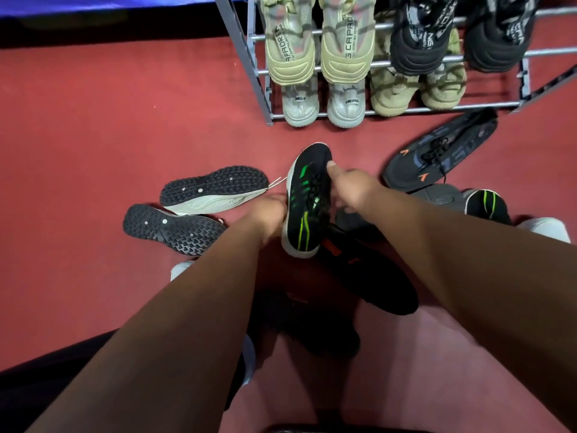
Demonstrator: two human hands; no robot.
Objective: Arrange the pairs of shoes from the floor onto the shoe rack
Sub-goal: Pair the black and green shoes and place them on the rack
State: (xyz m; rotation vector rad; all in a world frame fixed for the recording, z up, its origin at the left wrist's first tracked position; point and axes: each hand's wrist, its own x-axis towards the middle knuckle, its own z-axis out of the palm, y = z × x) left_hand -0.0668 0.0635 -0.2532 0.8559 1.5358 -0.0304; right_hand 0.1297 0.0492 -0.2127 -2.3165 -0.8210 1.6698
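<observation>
A black shoe with green stripes is held above the red floor in the middle. My left hand grips its left side near the sole. My right hand holds its right side, thumb on the upper. Its match, a second black-and-green shoe, lies at the right. Two white shoes lie sole-up on the left. A dark grey shoe with orange marks lies by the rack. A black shoe with red marks lies under my arms. The grey metal shoe rack stands at the top.
The rack holds several pairs: pale green ones and black ones on the upper bars, grey-white and beige pairs on the lowest. A blue edge runs along the top left. Red carpet covers the floor.
</observation>
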